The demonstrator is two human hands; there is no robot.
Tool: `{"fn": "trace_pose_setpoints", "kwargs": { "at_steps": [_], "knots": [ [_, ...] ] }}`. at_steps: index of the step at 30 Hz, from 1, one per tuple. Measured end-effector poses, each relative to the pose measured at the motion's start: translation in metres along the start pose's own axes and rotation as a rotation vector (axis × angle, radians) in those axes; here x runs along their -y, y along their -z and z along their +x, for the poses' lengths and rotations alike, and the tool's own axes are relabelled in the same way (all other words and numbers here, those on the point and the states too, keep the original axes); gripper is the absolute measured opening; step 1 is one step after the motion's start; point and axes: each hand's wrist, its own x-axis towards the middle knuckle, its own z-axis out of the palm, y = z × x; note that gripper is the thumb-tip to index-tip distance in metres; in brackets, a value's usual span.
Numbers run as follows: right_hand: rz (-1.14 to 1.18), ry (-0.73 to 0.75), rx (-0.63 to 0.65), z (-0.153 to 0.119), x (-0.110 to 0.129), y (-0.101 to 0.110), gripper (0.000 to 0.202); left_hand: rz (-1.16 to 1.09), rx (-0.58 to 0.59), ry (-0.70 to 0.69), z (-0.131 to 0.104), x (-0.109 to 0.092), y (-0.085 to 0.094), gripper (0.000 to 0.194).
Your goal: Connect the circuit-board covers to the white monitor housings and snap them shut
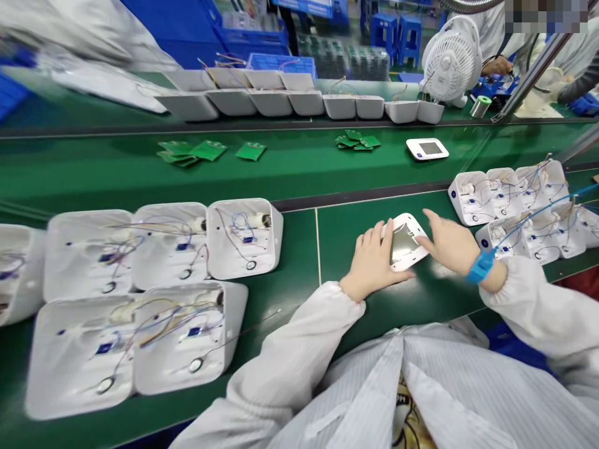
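Observation:
A white plastic front panel (409,258) with a grey display window lies on the green bench in front of me. My left hand (372,259) grips its left side, fingers along the edge and the thumb by the lower corner. At the panel's right side is my right hand (452,243), slightly blurred, with its fingers apart. Its thumb reaches the panel's right edge; whether it presses there I cannot tell. A blue wrist strap (481,267) with a cord goes round my right wrist.
White housings with wires (246,240) stand to my left, and smaller-looking ones (510,193) to the right. Green circuit boards (209,149) and another white panel (427,149) lie on the strip ahead. Behind are grey-white shells (271,103), a fan (452,62) and a co-worker's hand (497,67).

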Motion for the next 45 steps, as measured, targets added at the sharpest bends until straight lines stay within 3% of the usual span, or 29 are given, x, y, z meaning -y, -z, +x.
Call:
{"fn": "trace_pose_setpoints", "kwargs": {
  "at_steps": [2,4,7,11,16,20,24,32,37,45],
  "knots": [
    [-0.079,0.376,-0.039,0.015,0.008,0.003,0.069,-0.020,-0.018,-0.012,-0.003,0.002,-0.003,0.129],
    [-0.087,0.716,0.038,0.034,0.014,-0.002,0.077,-0.013,-0.012,-0.012,-0.001,0.004,-0.005,0.122],
    [-0.113,0.893,0.166,0.053,0.016,-0.014,0.087,0.028,0.008,0.005,-0.001,0.004,-0.006,0.121],
    [-0.125,0.888,0.206,0.052,0.015,-0.022,0.089,0.008,-0.006,-0.015,-0.005,0.004,-0.008,0.119],
    [-0.080,0.784,0.235,0.049,0.018,-0.015,0.088,-0.067,-0.011,-0.029,-0.003,0.004,-0.001,0.114],
    [-0.077,0.754,0.289,0.063,0.024,-0.011,0.082,-0.103,-0.003,-0.019,-0.004,0.003,0.003,0.108],
    [-0.095,0.720,0.230,0.080,0.033,-0.013,0.080,-0.144,-0.064,-0.021,-0.005,0.004,0.002,0.116],
    [-0.027,0.625,0.215,0.088,0.031,-0.017,0.087,-0.077,-0.041,-0.043,-0.002,0.002,0.004,0.118],
    [-0.094,0.625,0.243,0.106,0.029,-0.016,0.080,-0.056,-0.050,-0.047,-0.005,0.004,0.001,0.112],
    [-0.093,0.570,0.148,0.110,0.026,-0.018,0.086,-0.094,-0.037,-0.009,-0.006,-0.003,0.003,0.108]
  ]
}}
